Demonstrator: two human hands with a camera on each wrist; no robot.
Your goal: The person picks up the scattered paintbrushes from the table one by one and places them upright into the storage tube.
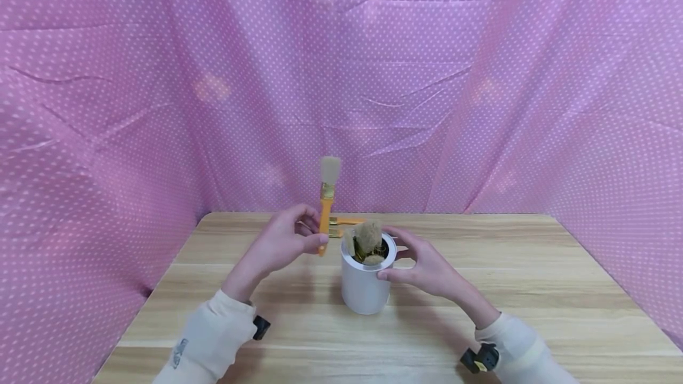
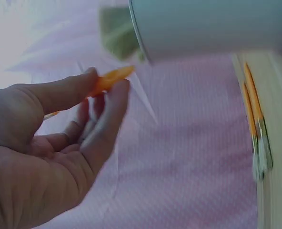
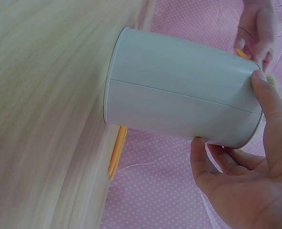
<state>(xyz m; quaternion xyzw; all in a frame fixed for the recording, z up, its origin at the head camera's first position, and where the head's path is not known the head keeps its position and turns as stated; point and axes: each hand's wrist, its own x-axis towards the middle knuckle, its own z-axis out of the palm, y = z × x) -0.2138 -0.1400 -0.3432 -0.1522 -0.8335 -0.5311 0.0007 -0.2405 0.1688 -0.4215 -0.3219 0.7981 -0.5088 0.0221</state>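
My left hand (image 1: 281, 242) pinches a paintbrush (image 1: 324, 213) by its orange handle, bristles up, just left of a white can (image 1: 365, 289). In the left wrist view the handle's end (image 2: 118, 76) pokes out past thumb and fingertips, below the can's rim. The can stands upright, with several bristle heads (image 1: 368, 236) showing in its mouth. My right hand (image 1: 424, 264) grips the can near its top, thumb on the near side and fingers around the far right. The right wrist view shows the thumb (image 3: 260, 78) against the upper wall.
Two orange-handled paintbrushes (image 2: 255, 109) lie side by side near the far edge of the wooden table (image 1: 507, 265), partly behind the can. A pink dotted cloth (image 1: 341, 76) hangs behind the table and along both sides.
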